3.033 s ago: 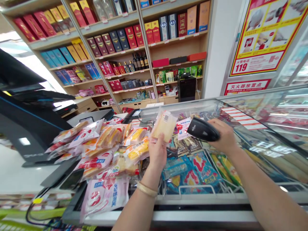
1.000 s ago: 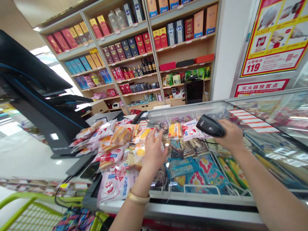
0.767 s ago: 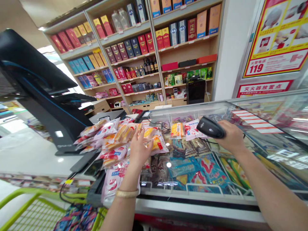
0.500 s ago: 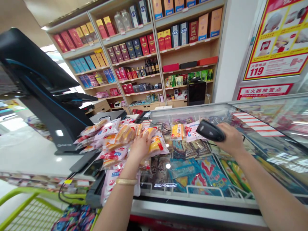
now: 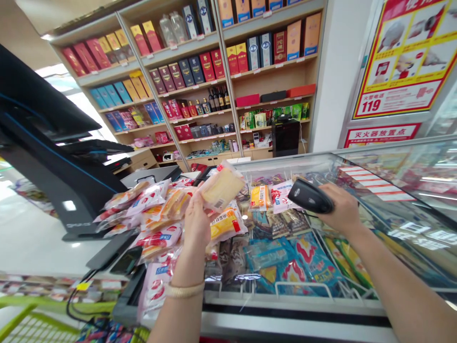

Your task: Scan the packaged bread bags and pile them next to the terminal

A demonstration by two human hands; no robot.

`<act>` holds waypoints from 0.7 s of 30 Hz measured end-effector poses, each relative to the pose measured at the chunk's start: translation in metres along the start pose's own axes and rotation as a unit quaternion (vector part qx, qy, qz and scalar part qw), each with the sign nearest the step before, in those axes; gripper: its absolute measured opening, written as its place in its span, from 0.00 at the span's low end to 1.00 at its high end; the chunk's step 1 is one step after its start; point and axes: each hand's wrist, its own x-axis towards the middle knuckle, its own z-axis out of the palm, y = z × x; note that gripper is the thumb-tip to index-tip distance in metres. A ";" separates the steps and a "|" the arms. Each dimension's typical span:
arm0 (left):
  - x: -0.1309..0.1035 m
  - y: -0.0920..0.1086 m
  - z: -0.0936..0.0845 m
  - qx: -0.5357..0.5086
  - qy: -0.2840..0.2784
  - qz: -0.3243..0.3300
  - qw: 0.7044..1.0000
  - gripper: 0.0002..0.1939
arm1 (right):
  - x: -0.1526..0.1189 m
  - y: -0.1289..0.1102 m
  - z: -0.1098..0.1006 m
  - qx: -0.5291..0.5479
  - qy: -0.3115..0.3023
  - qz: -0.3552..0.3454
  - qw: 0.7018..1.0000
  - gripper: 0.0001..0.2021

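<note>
My left hand (image 5: pixel 197 218) grips the edge of a clear bread package (image 5: pixel 223 186), raised and tilted so that a barcode shows on it. Below that hand and to its left lies a pile of packaged breads (image 5: pixel 160 233) with red, white and orange wrappers. An orange bread package (image 5: pixel 225 221) lies just right of my left wrist. In my right hand (image 5: pixel 341 207) is a black handheld scanner (image 5: pixel 310 196), its head pointing left. Two packages, one orange (image 5: pixel 260 196) and one pink-white (image 5: pixel 282 195), lie on the glass left of the scanner.
A glass-topped freezer (image 5: pixel 303 305) holds blue and yellow bags. At the left stand a black checkout terminal (image 5: pixel 67 190) on a white counter (image 5: pixel 32 243) and a green basket (image 5: pixel 21 324). Shelves (image 5: pixel 228 76) of boxes and bottles fill the back.
My left hand has lifted the clear bread package off the pile and turned it up. My right hand and the scanner have hardly moved. The view has shifted slightly.
</note>
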 end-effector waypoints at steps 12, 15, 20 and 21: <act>-0.034 -0.045 0.050 -0.278 -0.100 -0.226 0.928 0.24 | 0.008 -0.010 -0.010 0.033 -0.004 0.041 0.999 0.08; -0.038 -0.054 0.050 -0.277 -0.116 -0.176 0.937 0.27 | 0.012 -0.019 -0.015 0.075 -0.017 0.045 0.996 0.09; -0.047 -0.063 0.053 -0.238 -0.108 -0.064 0.963 0.30 | 0.019 -0.037 -0.021 0.177 -0.063 0.003 0.982 0.10; -0.047 -0.064 0.053 -0.229 -0.103 -0.049 0.967 0.30 | 0.019 -0.040 -0.020 0.189 -0.074 -0.004 0.979 0.10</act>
